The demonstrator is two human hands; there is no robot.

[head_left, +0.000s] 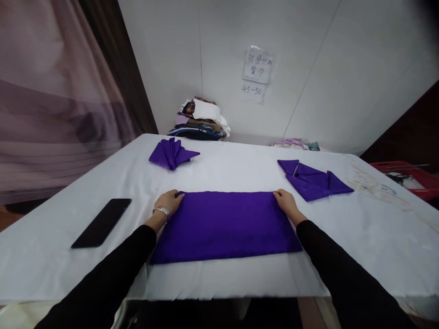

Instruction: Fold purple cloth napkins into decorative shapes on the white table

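Observation:
A purple cloth napkin (226, 226) lies flat on the white tablecloth in front of me, its shape a wide rectangle. My left hand (168, 202) pinches its far left corner between thumb and fingers. At the far right corner, my right hand (285, 201) has the same kind of pinch. Behind on the left stands a purple napkin folded into a fan-like shape (172, 153). Another purple napkin, folded with pointed ends (313, 179), rests at the back right, beyond my right hand.
A black phone (102, 223) lies left of the napkin on the white tablecloth (236, 169). Stacked clothes (200, 119) sit behind the table against the wall, with more fabric (291, 144) farther right. A red basket (404, 171) stands past the right edge. Handwritten paper signs (259, 65) hang on the wall.

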